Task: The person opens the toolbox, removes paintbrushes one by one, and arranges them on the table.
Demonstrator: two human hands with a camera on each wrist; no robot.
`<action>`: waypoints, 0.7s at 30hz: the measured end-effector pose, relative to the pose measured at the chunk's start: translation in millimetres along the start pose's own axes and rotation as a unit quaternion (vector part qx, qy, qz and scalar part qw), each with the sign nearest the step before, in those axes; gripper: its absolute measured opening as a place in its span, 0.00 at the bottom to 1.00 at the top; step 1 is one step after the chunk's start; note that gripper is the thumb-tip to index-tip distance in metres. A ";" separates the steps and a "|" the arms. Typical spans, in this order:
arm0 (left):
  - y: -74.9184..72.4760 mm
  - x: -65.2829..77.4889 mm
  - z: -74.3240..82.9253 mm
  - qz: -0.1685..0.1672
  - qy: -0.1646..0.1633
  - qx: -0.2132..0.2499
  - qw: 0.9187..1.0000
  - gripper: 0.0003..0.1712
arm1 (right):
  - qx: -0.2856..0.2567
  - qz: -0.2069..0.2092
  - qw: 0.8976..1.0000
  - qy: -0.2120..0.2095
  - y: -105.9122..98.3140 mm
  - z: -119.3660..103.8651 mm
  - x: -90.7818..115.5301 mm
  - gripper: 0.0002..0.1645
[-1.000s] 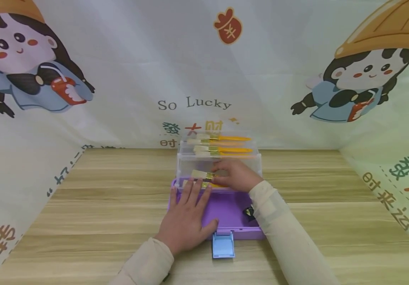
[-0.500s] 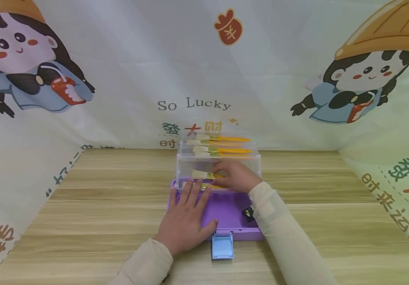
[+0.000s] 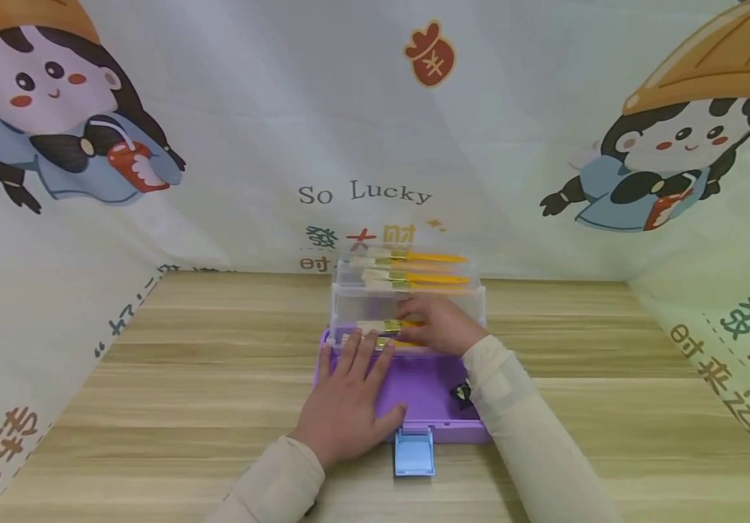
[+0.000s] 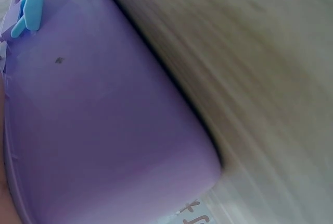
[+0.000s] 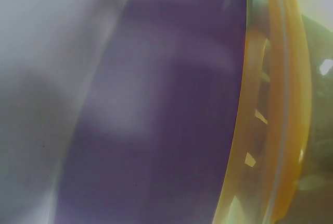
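Note:
In the head view, my right hand [image 3: 443,325] pinches a paintbrush [image 3: 377,326] with pale bristles and a metal ferrule, lying level at the clear tray of a purple box [image 3: 414,385]. My fingers hide most of its handle. Just below it lies another paintbrush [image 3: 381,343], partly behind my left fingertips. The left hand [image 3: 345,407] rests with spread, straight fingers over the box's left side. An orange handle [image 5: 291,94] runs down the right of the right wrist view. In the left wrist view the box's purple wall [image 4: 104,109] fills the left half.
Several yellow-handled paintbrushes [image 3: 436,280] lie in the raised clear trays [image 3: 345,276] behind. A blue latch [image 3: 414,452] hangs at the box's front edge. Beside my right wrist a small dark object [image 3: 459,394] sits in the box. A printed cloth [image 3: 250,131] encloses the wooden tabletop [image 3: 172,407].
The paintbrush in my right hand has gone from slightly tilted to level. The head view has shifted a little; my left hand stays in place on the box.

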State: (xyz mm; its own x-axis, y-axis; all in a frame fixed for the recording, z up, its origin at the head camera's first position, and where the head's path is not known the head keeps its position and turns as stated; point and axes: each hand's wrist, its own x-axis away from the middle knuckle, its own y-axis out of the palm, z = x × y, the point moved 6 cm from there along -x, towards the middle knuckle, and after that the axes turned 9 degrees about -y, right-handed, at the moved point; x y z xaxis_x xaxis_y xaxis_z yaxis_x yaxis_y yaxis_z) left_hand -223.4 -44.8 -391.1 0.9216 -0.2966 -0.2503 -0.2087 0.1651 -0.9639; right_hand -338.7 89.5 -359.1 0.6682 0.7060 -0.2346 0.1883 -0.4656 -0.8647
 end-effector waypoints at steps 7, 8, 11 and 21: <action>-1.7 1.5 -0.3 0.010 -0.001 -0.002 1.000 0.48 | -0.001 0.017 1.000 -0.021 -0.4 -2.8 0.0 0.12; -1.5 1.9 -0.5 0.009 -0.001 -0.001 1.000 0.48 | -0.001 0.021 1.000 -0.024 -0.2 -3.4 0.4 0.12; -1.0 2.5 -0.6 0.007 -0.001 0.000 1.000 0.48 | 0.006 0.041 0.999 -0.030 -1.9 -5.3 2.1 0.13; -1.5 0.5 0.6 0.009 -0.001 0.000 1.000 0.48 | 0.030 0.117 0.991 -0.056 -14.1 -9.4 5.2 0.17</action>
State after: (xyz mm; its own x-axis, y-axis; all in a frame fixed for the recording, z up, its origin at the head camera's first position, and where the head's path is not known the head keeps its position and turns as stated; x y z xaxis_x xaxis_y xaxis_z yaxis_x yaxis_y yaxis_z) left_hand -222.4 -44.6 -389.8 0.9188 -0.2912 -0.2666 -0.2243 0.1708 -0.9594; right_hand -331.1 94.8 -343.9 0.6037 0.6392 -0.4764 -0.0076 -0.5930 -0.8052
